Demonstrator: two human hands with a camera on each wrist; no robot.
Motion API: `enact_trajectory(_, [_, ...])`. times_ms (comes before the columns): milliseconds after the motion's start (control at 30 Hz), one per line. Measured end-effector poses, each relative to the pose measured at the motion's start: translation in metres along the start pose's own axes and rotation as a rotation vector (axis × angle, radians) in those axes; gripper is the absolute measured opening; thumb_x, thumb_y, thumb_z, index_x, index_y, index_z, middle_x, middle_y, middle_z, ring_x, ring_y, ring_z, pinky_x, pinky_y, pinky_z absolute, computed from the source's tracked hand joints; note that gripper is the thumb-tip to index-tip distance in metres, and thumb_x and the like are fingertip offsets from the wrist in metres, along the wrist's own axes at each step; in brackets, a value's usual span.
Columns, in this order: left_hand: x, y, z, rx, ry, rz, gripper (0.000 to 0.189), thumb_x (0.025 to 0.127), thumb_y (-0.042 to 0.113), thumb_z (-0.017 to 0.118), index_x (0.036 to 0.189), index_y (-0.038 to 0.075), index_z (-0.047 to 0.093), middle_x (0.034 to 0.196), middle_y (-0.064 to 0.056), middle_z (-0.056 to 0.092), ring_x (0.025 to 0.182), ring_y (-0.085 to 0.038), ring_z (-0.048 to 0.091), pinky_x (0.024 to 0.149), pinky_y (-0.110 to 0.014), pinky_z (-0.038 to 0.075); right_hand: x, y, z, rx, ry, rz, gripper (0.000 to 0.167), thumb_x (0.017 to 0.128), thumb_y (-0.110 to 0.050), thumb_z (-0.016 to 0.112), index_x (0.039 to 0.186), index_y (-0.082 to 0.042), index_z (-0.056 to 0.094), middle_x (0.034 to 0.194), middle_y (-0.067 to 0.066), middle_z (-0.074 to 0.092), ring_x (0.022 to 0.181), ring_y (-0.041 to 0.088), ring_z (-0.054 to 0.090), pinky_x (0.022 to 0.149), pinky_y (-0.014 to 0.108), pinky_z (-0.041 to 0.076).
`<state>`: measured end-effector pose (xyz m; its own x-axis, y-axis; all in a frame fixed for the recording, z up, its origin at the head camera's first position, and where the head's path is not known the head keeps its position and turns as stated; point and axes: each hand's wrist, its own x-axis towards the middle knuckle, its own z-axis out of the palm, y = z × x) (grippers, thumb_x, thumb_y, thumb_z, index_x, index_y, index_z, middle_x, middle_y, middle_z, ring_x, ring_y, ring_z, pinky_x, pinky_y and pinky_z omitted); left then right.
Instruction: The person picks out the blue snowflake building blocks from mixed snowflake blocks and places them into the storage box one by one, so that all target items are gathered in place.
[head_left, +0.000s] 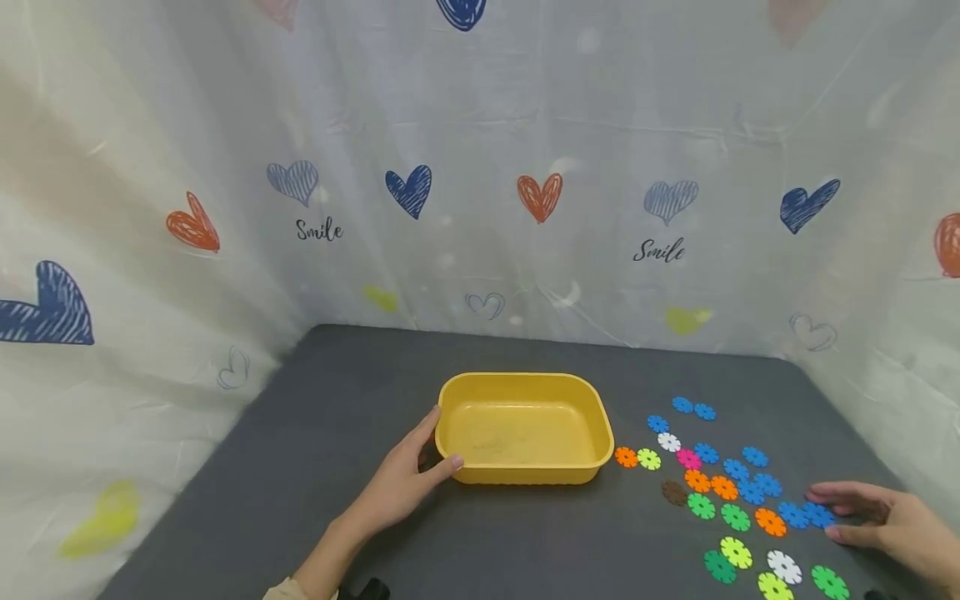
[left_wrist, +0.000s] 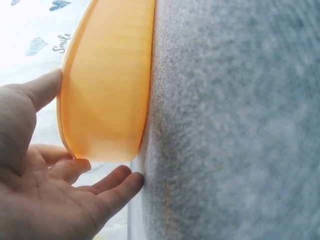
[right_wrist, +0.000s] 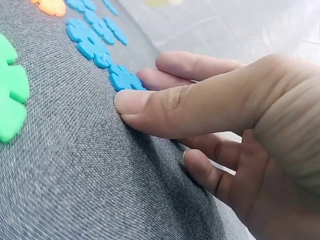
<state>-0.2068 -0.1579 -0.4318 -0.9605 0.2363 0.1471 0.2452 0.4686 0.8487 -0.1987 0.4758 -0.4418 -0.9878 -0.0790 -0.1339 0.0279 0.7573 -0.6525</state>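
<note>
An oblong yellow plastic tub [head_left: 525, 477] stands on the dark grey cloth, with nothing inside it. My left hand [head_left: 408, 475] holds the tub's left end, the thumb at the near corner and the forefinger on the left rim. In the left wrist view, the thumb touches the rim of the tub [left_wrist: 107, 85] while the lower fingers stand off its wall. Far right, my right hand [head_left: 888, 521] pinches a flat blue notched disc [right_wrist: 124, 78] between thumb and fingers, low at the cloth. Beside it lies another blue disc [head_left: 792, 515].
Several notched plastic discs lie scattered right of the tub, among them an orange disc [head_left: 770, 522], a brown disc [head_left: 673, 492], a pink disc [head_left: 688, 459] and a white disc [head_left: 784, 567]. A pale curtain [head_left: 480, 250] with printed hearts encloses the back and sides.
</note>
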Motion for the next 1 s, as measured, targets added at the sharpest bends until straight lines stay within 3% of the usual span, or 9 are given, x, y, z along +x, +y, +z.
enact_trajectory(367, [0.001, 0.002, 0.004, 0.007, -0.020, -0.004, 0.088, 0.093, 0.038, 0.070, 0.158, 0.011, 0.018, 0.160, -0.004, 0.021, 0.140, -0.025, 0.031, 0.102, -0.049, 0.041, -0.005, 0.009, 0.006, -0.069, -0.010, 0.048, 0.073, 0.076, -0.032, 0.086, 0.126, 0.013, 0.057, 0.112, 0.019, 0.068, 0.082, -0.004, 0.056, 0.069, 0.026, 0.054])
enact_trajectory(733, [0.004, 0.003, 0.003, -0.004, 0.023, 0.008, 0.086, 0.090, 0.036, 0.074, 0.157, 0.012, 0.025, 0.156, -0.007, 0.032, 0.126, -0.026, 0.050, 0.098, -0.052, 0.045, -0.005, -0.001, 0.004, -0.039, 0.014, 0.021, 0.067, 0.077, -0.017, 0.085, 0.125, 0.018, 0.053, 0.111, 0.023, 0.066, 0.081, -0.001, 0.058, 0.068, 0.028, 0.056])
enact_trajectory(1000, [-0.002, 0.002, 0.001, -0.043, 0.049, -0.007, 0.086, 0.089, 0.036, 0.075, 0.156, 0.013, 0.028, 0.156, -0.005, 0.031, 0.125, -0.027, 0.051, 0.097, -0.048, 0.046, -0.001, -0.010, 0.003, -0.029, 0.019, 0.025, 0.066, 0.077, -0.018, 0.085, 0.124, 0.017, 0.055, 0.108, 0.020, 0.068, 0.079, 0.005, 0.059, 0.066, 0.029, 0.055])
